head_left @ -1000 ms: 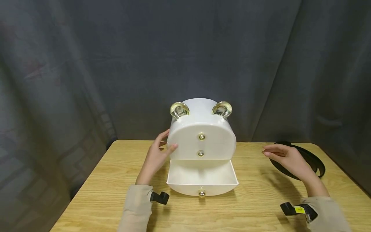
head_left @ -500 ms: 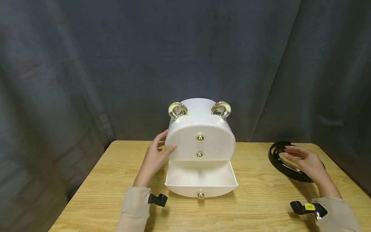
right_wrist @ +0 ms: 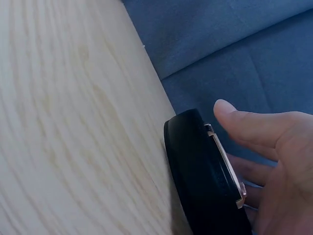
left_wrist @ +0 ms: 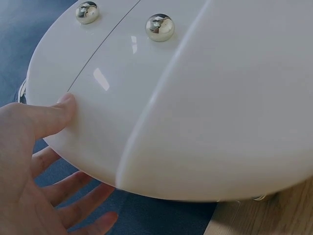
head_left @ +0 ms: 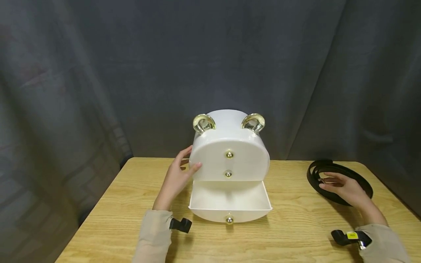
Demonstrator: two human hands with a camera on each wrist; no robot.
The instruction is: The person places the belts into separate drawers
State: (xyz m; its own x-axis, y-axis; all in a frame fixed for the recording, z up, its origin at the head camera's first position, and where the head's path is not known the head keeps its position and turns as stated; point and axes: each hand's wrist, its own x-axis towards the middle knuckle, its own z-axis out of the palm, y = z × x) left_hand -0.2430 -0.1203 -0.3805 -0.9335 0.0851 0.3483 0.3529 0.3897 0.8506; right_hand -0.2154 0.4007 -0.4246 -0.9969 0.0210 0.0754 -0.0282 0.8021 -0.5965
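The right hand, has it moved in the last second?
Yes. The right hand has moved to its right, away from the white drawer box, and now rests over the coiled black belt near the table's right edge.

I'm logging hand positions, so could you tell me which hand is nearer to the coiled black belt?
Right. The right hand rests on the belt; the left hand touches the white drawer box, well away.

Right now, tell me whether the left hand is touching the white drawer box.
Touching. The left wrist view shows the left hand's thumb pressed flat against the white drawer box.
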